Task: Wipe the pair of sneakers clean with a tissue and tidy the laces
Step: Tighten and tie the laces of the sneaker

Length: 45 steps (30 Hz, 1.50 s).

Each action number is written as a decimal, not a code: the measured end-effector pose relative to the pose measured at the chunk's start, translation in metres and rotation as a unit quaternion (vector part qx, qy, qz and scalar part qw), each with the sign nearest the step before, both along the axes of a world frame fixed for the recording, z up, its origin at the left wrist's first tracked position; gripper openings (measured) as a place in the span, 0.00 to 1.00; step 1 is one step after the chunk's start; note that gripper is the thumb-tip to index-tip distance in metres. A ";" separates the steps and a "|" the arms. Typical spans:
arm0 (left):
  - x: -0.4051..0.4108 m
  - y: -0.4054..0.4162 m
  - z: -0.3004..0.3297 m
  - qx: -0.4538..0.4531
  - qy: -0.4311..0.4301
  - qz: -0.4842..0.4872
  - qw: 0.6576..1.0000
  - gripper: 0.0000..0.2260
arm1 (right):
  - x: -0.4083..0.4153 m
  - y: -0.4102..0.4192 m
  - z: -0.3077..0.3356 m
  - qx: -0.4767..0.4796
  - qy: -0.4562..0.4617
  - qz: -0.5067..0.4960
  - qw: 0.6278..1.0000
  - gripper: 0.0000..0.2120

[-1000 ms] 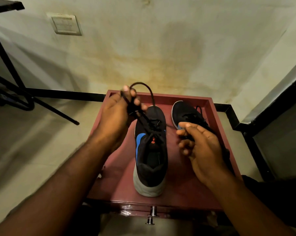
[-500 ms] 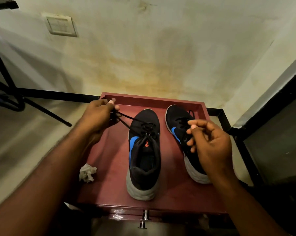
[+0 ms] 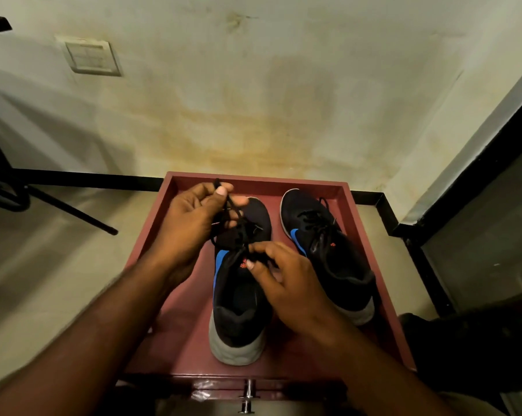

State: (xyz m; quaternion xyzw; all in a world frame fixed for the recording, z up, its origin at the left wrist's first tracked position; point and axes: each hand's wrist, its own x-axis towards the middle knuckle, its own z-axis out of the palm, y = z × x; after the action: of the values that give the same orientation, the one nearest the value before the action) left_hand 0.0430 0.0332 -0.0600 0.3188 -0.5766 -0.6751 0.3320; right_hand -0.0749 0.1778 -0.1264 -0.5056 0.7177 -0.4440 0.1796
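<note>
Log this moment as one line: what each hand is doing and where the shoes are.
stage: lace tidying | left hand: pinches lace end of left sneaker | right hand: grip on lace at tongue | right sneaker: untouched | both on red tray

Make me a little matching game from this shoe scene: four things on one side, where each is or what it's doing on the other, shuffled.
Things:
1. left hand
2. right hand
3. right sneaker
4. wall switch plate

States:
A. untouched, nearer the tray's right rim
B. pinches a lace end held up
C. on the wall, upper left
D. pinches lace at the left sneaker's tongue

Pairs: 1-B, 2-D, 3-A, 4-C
</note>
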 end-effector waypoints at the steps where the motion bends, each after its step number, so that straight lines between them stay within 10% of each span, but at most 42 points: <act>1: 0.001 -0.005 -0.001 0.015 0.002 0.020 1.000 0.07 | -0.003 0.000 0.001 -0.004 -0.034 -0.001 0.999 0.14; 15: -0.008 0.047 0.006 -0.085 0.059 -0.186 0.977 0.10 | 0.023 0.001 0.009 -0.093 0.009 0.033 0.995 0.05; 20: -0.002 0.029 0.009 -0.137 -0.010 -0.147 0.980 0.15 | 0.016 -0.004 0.006 -0.069 -0.113 -0.060 0.989 0.14; 25: 0.009 0.019 -0.005 -0.177 -0.167 -0.329 0.912 0.19 | 0.004 -0.005 0.016 -0.089 -0.236 -0.104 0.962 0.17; 34: -0.002 0.030 -0.022 -0.396 -0.241 -0.291 0.837 0.08 | -0.011 -0.004 0.025 -0.098 -0.278 -0.161 0.942 0.13; 38: -0.007 0.027 -0.031 -0.353 -0.200 -0.162 0.899 0.11 | -0.013 -0.007 0.028 -0.165 -0.402 -0.110 0.894 0.10; 45: -0.007 0.022 -0.033 -0.204 -0.168 -0.073 0.962 0.09 | 0.002 -0.005 0.009 -0.079 -0.238 -0.104 0.963 0.09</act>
State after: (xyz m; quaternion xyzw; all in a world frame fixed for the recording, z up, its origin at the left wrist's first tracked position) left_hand 0.0356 0.0557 -0.0934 0.3099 -0.7714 -0.5022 0.2382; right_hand -0.0727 0.1729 -0.1175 -0.3210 0.6656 -0.6225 0.2578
